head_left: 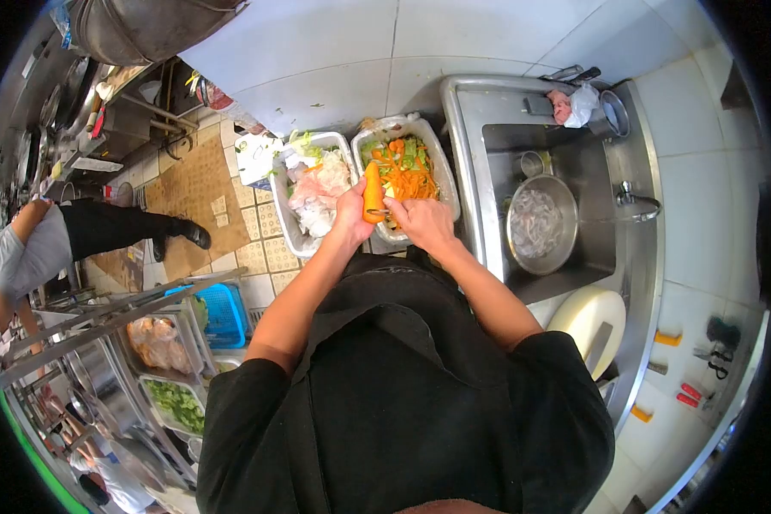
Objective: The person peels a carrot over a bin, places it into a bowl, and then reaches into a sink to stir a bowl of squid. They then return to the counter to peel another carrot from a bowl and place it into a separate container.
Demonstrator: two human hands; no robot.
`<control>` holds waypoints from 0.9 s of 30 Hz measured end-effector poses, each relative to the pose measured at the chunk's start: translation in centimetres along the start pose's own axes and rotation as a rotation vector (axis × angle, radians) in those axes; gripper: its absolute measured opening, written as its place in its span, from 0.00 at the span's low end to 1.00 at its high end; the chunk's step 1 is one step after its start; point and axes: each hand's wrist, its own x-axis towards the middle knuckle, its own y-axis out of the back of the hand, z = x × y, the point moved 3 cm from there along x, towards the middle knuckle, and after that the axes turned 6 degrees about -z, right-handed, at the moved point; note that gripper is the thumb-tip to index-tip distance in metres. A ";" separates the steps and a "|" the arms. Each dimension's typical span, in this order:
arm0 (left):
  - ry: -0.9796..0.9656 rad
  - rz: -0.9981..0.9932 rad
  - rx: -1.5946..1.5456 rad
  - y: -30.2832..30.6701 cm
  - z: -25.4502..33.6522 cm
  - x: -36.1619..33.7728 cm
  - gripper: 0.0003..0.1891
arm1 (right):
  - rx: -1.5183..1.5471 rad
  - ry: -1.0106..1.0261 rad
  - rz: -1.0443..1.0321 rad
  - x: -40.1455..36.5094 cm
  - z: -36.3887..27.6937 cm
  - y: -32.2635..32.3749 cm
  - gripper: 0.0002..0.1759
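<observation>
A person in a black short-sleeved top stands over two pale plastic tubs. The left hand (pixel 349 214) grasps a thick orange carrot (pixel 372 187), which is above the near-left edge of the right-hand tub (pixel 451 188), filled with orange and green peelings (pixel 409 178). The right hand (pixel 426 223) grips a small, mostly hidden peeler (pixel 380 211) against the carrot. Beside them, a stainless-steel sink (pixel 469 163) holds a round metal bowl (pixel 572 227).

The carrot (pixel 373 194) is orange, floor tiles (pixel 278 254) apparently dotted.
</observation>
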 end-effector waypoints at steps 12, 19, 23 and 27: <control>0.081 -0.136 0.138 -1.9 0.0 -4.2 0.18 | -0.021 -0.326 0.006 9.8 8.0 2.3 0.44; 0.056 -0.082 0.050 0.1 -0.3 -0.7 0.17 | -0.020 -0.061 -0.096 0.8 0.6 1.1 0.42; 0.051 -0.027 0.103 -1.4 -0.3 -2.0 0.17 | -0.058 -0.015 0.005 0.7 1.3 -1.6 0.40; 0.111 -0.098 0.271 -1.6 -0.8 -4.2 0.16 | -0.172 -0.211 -0.122 5.8 4.6 -0.3 0.40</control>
